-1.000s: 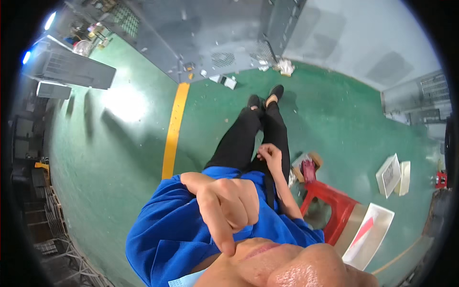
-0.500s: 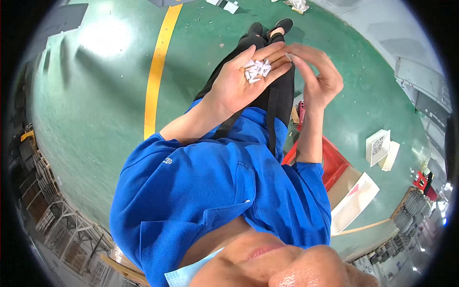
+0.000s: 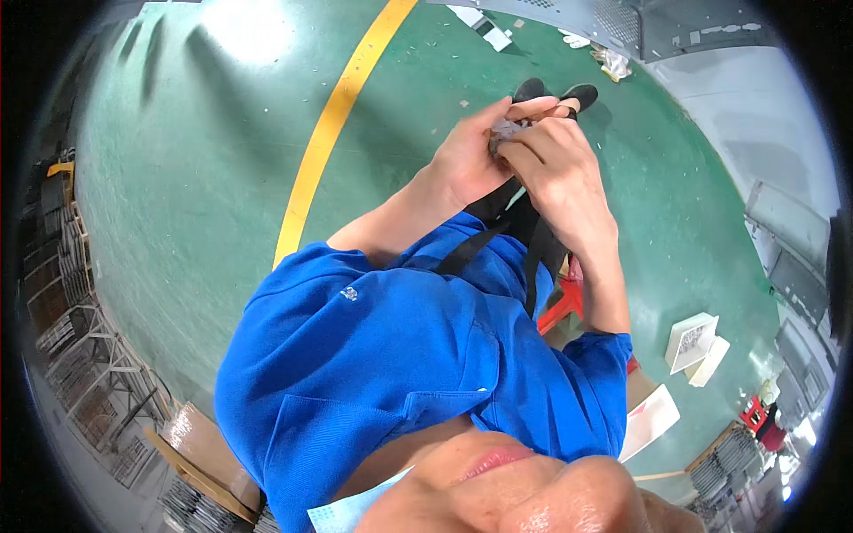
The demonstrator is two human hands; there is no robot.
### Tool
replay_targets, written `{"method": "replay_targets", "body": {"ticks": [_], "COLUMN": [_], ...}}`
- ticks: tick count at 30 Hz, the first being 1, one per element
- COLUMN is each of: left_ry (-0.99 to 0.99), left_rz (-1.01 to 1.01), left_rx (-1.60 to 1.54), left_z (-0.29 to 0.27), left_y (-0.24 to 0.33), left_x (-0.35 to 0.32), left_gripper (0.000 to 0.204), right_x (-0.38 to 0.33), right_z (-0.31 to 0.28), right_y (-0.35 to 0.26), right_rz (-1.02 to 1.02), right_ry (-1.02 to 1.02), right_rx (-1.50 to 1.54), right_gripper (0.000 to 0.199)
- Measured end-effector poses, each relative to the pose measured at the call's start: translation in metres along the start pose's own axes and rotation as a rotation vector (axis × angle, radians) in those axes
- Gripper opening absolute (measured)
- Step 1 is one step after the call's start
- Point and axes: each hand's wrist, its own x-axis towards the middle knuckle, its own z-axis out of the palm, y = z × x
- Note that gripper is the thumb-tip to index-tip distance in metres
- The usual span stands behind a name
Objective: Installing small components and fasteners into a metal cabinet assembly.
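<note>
My left hand point(image 3: 469, 164) is held palm up and cupped, with its fingers curled around a small heap of white pieces point(image 3: 506, 131). Over that palm bends my right hand point(image 3: 562, 169), its fingers closed together and their tips down at the heap. Both the fingertips and much of the heap are covered by the right hand, so whether a piece is pinched there is hidden. The two hands meet above my dark trousers, in front of my black shoes point(image 3: 580, 96).
A white box point(image 3: 692, 343) of small parts stands on the green floor at right, with a cream box point(image 3: 708, 361) against it. Beside my right arm are a red plastic frame point(image 3: 562, 305) and a white tray point(image 3: 653, 421). A yellow floor line point(image 3: 333, 133) runs at left.
My right hand has come over the left palm, turning its back up and covering much of the white pieces. The left fingers have curled in. The view has shifted.
</note>
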Motion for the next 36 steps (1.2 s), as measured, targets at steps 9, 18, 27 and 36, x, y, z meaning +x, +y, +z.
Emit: {"method": "replay_targets", "body": {"ticks": [9,18,27,36], "left_ry": [0.085,0.210,0.241,0.117], "left_rz": [0.019,0.153,0.524,0.595], "left_rx": [-0.080,-0.126,0.269,0.052], "left_z": [-0.027,-0.062,-0.108,-0.156], "left_y": [0.061,0.134,0.290,0.358], "left_x": [0.011,0.028,0.107,0.099], "left_gripper": [0.047,0.040,0.029,0.028], "right_x": [0.071,0.140,0.301,0.378], "right_z": [0.039,0.095,0.164,0.269], "right_y": [0.027,0.048,0.089,0.062], "right_rz": [0.167,0.023,0.455,0.547], "right_ry": [-0.276,-0.245,0.066,0.579], "right_rx": [0.337,0.128,1.003,1.083], "right_gripper": [0.014,0.010,0.013,0.006]}}
